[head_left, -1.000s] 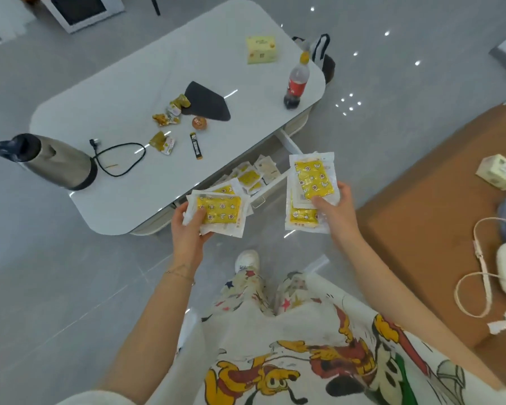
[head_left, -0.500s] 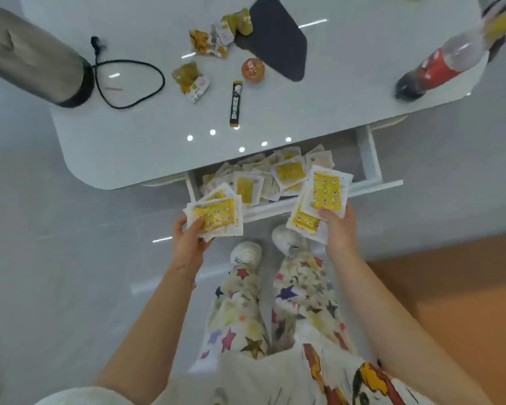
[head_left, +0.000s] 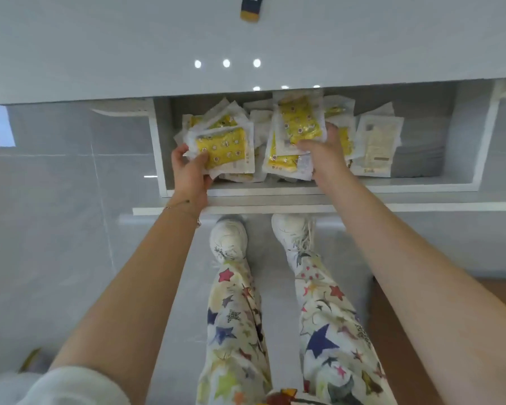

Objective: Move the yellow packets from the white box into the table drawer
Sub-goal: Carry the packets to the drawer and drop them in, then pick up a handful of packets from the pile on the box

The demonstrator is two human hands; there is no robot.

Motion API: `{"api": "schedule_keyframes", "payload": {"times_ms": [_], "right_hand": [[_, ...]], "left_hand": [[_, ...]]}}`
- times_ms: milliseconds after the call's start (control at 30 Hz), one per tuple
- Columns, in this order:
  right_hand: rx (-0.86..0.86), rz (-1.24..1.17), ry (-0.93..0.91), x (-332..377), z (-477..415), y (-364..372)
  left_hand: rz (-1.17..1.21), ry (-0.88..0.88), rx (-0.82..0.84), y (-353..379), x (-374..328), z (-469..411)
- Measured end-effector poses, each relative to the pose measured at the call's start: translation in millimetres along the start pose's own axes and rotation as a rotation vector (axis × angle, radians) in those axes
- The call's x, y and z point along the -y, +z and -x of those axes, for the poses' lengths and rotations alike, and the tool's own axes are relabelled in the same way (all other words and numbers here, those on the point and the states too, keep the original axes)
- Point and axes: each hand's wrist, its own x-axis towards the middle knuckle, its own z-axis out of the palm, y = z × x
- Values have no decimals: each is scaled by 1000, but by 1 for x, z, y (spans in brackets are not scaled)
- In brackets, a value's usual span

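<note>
The white table drawer (head_left: 319, 190) stands pulled out under the tabletop, with several yellow packets lying in it. My left hand (head_left: 189, 168) grips a small stack of yellow packets (head_left: 222, 149) over the drawer's left part. My right hand (head_left: 323, 154) holds another stack of yellow packets (head_left: 300, 121) over the middle of the drawer, low among the ones lying there. One packet (head_left: 377, 144) lies face down at the right. The white box is out of view.
The white tabletop (head_left: 246, 48) overhangs the back of the drawer, with a small dark sachet (head_left: 250, 8) near its far edge. My legs and white shoes (head_left: 228, 238) stand just before the drawer front. Grey floor lies on the left, a brown surface at the lower right.
I have leaned in close over the drawer. Both hands have carried their packets forward from in front of the drawer to down inside it.
</note>
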Motion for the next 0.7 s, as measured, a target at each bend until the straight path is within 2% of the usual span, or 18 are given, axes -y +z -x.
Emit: {"api": "schedule_keyframes", "payload": {"times_ms": [100, 267, 400, 533, 633, 700], "right_hand": [[-78, 79, -16, -9, -8, 4], [-169, 396, -217, -11, 7, 0], [-195, 702, -464, 12, 45, -9], [-159, 938, -655, 58, 105, -13], [-135, 1137, -792, 98, 160, -15], [-123, 1260, -819, 124, 198, -14]], "left_hand": [[-20, 21, -53, 2, 2, -11], [-134, 143, -76, 4, -4, -3], [-515, 419, -30, -4, -21, 28], [-789, 668, 29, -18, -54, 82], [-1018, 811, 25, -32, -87, 131], [-1120, 865, 4, -43, -109, 168]]}}
